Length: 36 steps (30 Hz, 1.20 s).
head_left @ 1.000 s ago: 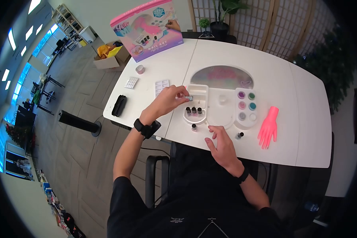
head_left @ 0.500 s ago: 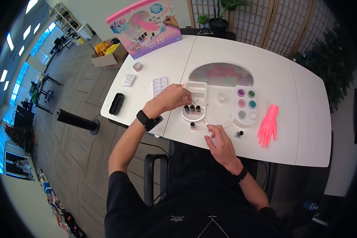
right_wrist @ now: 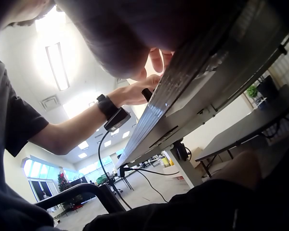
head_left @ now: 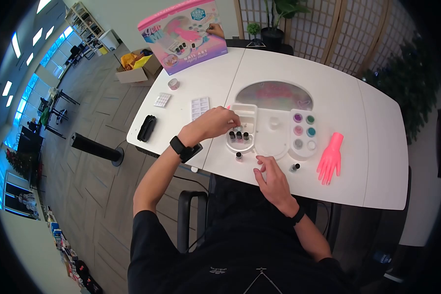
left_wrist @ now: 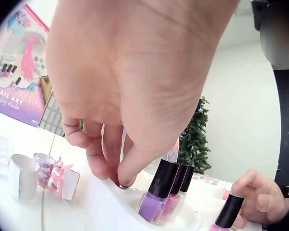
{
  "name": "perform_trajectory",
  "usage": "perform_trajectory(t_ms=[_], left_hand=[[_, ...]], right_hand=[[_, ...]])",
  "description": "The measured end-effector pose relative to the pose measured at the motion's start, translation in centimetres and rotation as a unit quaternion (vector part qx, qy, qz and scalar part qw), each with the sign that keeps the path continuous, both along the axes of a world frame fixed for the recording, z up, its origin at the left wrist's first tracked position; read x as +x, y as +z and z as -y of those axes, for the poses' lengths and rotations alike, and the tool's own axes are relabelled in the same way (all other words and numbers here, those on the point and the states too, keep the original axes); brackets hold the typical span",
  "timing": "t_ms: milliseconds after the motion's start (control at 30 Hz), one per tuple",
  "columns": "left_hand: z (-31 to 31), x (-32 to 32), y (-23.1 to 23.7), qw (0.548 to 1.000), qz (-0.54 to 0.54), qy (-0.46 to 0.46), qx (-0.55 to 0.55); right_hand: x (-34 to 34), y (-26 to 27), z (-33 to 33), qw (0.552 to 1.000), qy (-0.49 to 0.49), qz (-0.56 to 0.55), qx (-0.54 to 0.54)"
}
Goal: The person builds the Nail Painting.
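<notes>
The left hand (head_left: 213, 122) reaches down into the white tray (head_left: 254, 111), behind three black-capped polish bottles (head_left: 239, 136). In the left wrist view the left hand (left_wrist: 130, 91) has thumb and finger pinched at a small shiny item (left_wrist: 130, 188), mostly hidden by the fingertips. Beside them stand purple and pink bottles (left_wrist: 154, 204). The right hand (head_left: 274, 181) rests at the table's front edge, fingers loosely bent, holding nothing. Near it are one upright bottle (head_left: 239, 157) and another, tilted bottle (head_left: 295, 167).
A pink model hand (head_left: 331, 159) lies right of a holder of glitter pots (head_left: 298, 143). Behind the tray is a half-round mirror (head_left: 274, 95). Leftward are a white palette (head_left: 200, 108), a black case (head_left: 147, 128), a small roll (head_left: 173, 84) and the nail art box (head_left: 183, 39).
The left hand has lowered from above the tray into its compartment, with the small item between its fingertips. The right hand has barely moved.
</notes>
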<state>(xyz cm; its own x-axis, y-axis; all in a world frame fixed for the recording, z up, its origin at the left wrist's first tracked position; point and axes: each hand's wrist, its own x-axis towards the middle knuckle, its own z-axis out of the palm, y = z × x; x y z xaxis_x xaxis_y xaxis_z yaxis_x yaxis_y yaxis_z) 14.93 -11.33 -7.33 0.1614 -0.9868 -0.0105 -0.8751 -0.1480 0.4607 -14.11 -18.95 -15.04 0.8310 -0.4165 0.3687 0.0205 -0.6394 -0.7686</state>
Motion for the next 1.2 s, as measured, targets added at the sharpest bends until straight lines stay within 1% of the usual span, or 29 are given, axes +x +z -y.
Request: perform_trajectory(t_ms=[133,433,533,633,733,767,867,1067,1200], left_hand=[[0.0,0.2,-0.5,1.0,0.017,-0.007,-0.007],[0.1,-0.1,-0.2,0.999,0.04,0.005,0.015],[-0.1,0.1,-0.5,0.999,0.021,-0.004,-0.044],[-1.0,0.4,1.1,0.996,-0.009,0.03,-0.085],[-2.6,1.6,1.8,0.991,0.02,0.06,-0.116],[-3.1,1.8,1.9,0.993,0.034,0.084,-0.077],[-4.3,1.5,0.9,0.993,0.031,0.097,-0.058],[-4.3,2.3,-1.9,0.99,0.098,0.068,-0.077],[-3.6,2.0,-1.3,0.989,0.11,0.08,-0.056]], right_hand=[[0.0,-0.2,0.0,1.0,0.0,0.002,0.001],[0.0,-0.1,-0.1,1.0,0.001,0.003,0.01],[0.0,0.0,0.0,1.0,0.0,0.004,0.01],[0.0,-0.2,0.0,1.0,-0.003,0.009,0.015],[-0.1,-0.1,0.0,0.999,-0.008,0.013,0.032],[-0.1,-0.1,-0.1,0.999,-0.009,0.012,0.033],[0.0,-0.1,-0.1,0.999,-0.01,0.011,0.034],[-0.1,0.0,-0.1,0.999,-0.013,0.012,0.035],[0.0,0.1,-0.1,0.999,-0.015,0.012,0.035]])
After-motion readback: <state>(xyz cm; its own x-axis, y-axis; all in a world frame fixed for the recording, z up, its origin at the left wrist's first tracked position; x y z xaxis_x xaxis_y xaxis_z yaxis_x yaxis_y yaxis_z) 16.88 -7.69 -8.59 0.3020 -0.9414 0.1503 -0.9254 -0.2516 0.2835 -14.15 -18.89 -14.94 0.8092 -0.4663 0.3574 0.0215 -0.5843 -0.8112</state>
